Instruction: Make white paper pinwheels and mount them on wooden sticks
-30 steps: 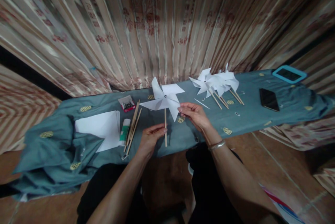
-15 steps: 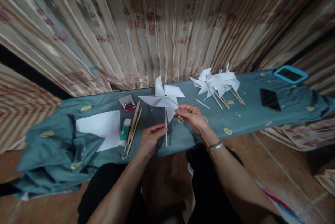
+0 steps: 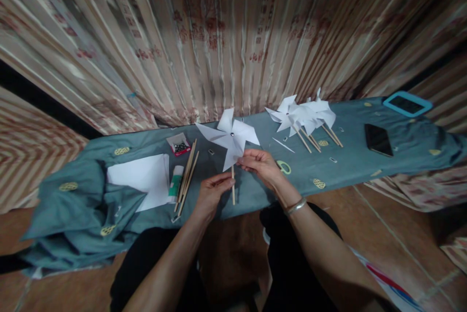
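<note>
A white paper pinwheel [image 3: 234, 145] with a round silver pin at its centre stands nearly upright on a wooden stick [image 3: 233, 194] in front of me. My left hand [image 3: 213, 195] is closed, pinching that stick below the blades. Thumb and fingers of my right hand [image 3: 260, 165] are together at the edge of the lower blade; the exact contact is partly hidden. Several finished pinwheels [image 3: 308, 115] lie in a cluster to the right, their sticks towards me. Beside my right wrist is a pale green loop [image 3: 283, 167], like a scissors handle.
Left on the cloth-covered table [image 3: 204, 210] lie white paper sheets [image 3: 142, 173], a green-and-white glue stick [image 3: 175, 184], loose wooden sticks [image 3: 187, 176] and an open box of pins [image 3: 178, 145]. Rightward are a paper strip [image 3: 283, 145], a dark phone [image 3: 378, 140] and a blue-framed tablet [image 3: 407, 104].
The pinwheel's blades have turned clockwise on the stick. My right hand has moved slightly left and down with the blade, uncovering the green loop. My left hand stays on the stick.
</note>
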{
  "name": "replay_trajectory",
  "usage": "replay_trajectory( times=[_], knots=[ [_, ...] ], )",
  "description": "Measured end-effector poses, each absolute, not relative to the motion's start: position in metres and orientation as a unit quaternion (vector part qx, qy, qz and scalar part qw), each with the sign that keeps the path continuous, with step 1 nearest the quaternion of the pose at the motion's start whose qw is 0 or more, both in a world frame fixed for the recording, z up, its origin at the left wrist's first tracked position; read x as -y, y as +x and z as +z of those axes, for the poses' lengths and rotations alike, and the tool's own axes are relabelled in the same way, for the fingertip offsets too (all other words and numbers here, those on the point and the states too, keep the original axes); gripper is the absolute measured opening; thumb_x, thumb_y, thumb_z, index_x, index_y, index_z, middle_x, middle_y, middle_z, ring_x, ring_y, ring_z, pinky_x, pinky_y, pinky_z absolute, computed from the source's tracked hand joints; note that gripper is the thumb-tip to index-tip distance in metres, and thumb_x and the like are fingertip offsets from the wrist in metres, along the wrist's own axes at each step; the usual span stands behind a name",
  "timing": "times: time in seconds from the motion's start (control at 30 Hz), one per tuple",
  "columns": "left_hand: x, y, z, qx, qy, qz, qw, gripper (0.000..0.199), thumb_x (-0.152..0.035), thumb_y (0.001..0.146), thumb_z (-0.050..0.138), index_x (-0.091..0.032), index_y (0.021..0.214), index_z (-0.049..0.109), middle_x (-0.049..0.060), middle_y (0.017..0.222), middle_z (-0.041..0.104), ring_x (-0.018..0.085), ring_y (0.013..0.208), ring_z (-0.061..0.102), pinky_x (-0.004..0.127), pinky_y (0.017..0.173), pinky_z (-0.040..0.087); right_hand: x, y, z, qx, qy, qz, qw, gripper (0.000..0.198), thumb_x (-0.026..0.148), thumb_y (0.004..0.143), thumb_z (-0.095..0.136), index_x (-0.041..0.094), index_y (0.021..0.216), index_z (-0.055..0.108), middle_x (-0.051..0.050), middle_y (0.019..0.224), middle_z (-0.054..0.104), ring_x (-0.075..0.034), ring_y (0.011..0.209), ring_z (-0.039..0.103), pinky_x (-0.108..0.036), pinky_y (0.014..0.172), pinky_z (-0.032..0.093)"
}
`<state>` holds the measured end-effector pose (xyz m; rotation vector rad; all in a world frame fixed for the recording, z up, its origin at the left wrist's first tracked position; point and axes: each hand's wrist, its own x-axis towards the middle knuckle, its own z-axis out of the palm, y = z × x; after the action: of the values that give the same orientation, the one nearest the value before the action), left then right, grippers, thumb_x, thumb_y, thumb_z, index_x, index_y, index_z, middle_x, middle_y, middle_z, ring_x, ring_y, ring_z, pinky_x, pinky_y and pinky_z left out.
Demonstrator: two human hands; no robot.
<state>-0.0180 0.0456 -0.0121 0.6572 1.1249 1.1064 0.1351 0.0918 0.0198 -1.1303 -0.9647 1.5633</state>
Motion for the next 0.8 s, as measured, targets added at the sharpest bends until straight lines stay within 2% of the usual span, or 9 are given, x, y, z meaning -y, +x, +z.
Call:
replay_trajectory(
  times=[0.27, 0.4, 0.5, 0.67, 0.8],
  knots=[
    [-0.047, -0.021, -0.010, -0.500, 0.275, 0.493, 0.657, 0.039, -0.031, 0.041, 0.090, -0.016, 0.074, 0.078, 0.006, 0.074, 0.074, 0.013, 0.067, 0.062, 0.027, 0.073, 0.048, -0.089, 0.153, 0.027, 0.467, -0.466, 0.623, 0.420, 0.036, 0.050, 0.054, 0.084, 0.019, 0.069, 0.073, 0.000, 0.061, 0.070, -0.007, 0.049, 0.053, -0.020, 0.051, 0.042],
    [-0.046, -0.022, -0.008, -0.505, 0.277, 0.482, 0.660, 0.038, -0.030, 0.040, 0.091, -0.016, 0.074, 0.078, 0.006, 0.073, 0.074, 0.013, 0.065, 0.062, 0.026, 0.070, 0.047, -0.099, 0.184, 0.029, 0.398, -0.494, 0.545, 0.549, 0.034, 0.048, 0.052, 0.085, 0.020, 0.064, 0.071, 0.001, 0.055, 0.066, -0.006, 0.045, 0.045, -0.021, 0.045, 0.035],
    [-0.044, -0.021, -0.007, -0.505, 0.290, 0.464, 0.668, 0.038, -0.031, 0.040, 0.091, -0.016, 0.073, 0.078, 0.006, 0.070, 0.073, 0.012, 0.064, 0.061, 0.026, 0.068, 0.047, -0.107, 0.198, 0.025, 0.345, -0.516, 0.467, 0.630, 0.032, 0.041, 0.049, 0.087, 0.022, 0.069, 0.071, 0.001, 0.066, 0.070, -0.008, 0.053, 0.052, -0.022, 0.052, 0.041],
    [-0.042, -0.019, -0.008, -0.505, 0.312, 0.444, 0.671, 0.037, -0.034, 0.041, 0.090, -0.017, 0.072, 0.078, 0.006, 0.069, 0.073, 0.014, 0.064, 0.061, 0.027, 0.068, 0.047, -0.111, 0.198, 0.019, 0.355, -0.524, 0.455, 0.626, 0.034, 0.039, 0.051, 0.086, 0.022, 0.078, 0.074, -0.001, 0.077, 0.073, -0.013, 0.070, 0.062, -0.027, 0.065, 0.049],
    [-0.042, -0.020, -0.008, -0.504, 0.312, 0.442, 0.673, 0.039, -0.035, 0.039, 0.090, -0.017, 0.071, 0.078, 0.006, 0.069, 0.073, 0.014, 0.064, 0.061, 0.027, 0.069, 0.047, -0.110, 0.195, 0.018, 0.364, -0.519, 0.479, 0.607, 0.034, 0.037, 0.050, 0.087, 0.023, 0.078, 0.073, 0.000, 0.072, 0.071, -0.014, 0.067, 0.062, -0.027, 0.064, 0.049]
  ],
)
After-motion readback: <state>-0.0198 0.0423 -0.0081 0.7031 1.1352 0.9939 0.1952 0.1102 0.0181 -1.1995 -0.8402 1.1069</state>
